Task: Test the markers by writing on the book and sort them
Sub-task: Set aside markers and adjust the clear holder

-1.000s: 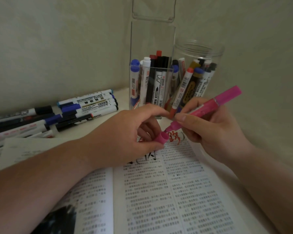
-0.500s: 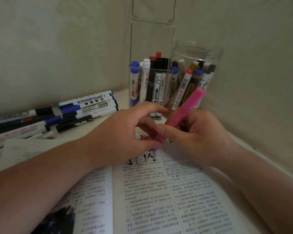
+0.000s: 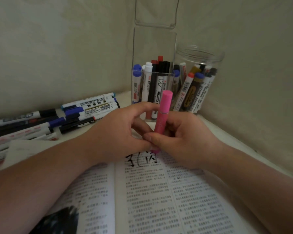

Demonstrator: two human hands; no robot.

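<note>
Marker: the pink plastic marker [image 3: 164,112] is held upright over the top edge of the open printed book [image 3: 150,200].
Right hand [image 3: 186,141]: curled round the barrel.
Left hand [image 3: 118,132]: pinched on the lower end.
Far corner of the white desk [image 3: 123,98]: a clear rectangular holder [image 3: 154,44] and a round clear jar [image 3: 200,54], both filled with markers.
Left edge: loose whiteboard markers [image 3: 57,120] laid flat.

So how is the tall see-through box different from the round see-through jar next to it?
The tall clear square-sided box has flat walls and corners; the round clear plastic jar is curved with a ridged rim. The box rises higher than the jar. Markers in the box stand nearly straight; those in the jar lean. Both are see-through and hold markers.
</note>
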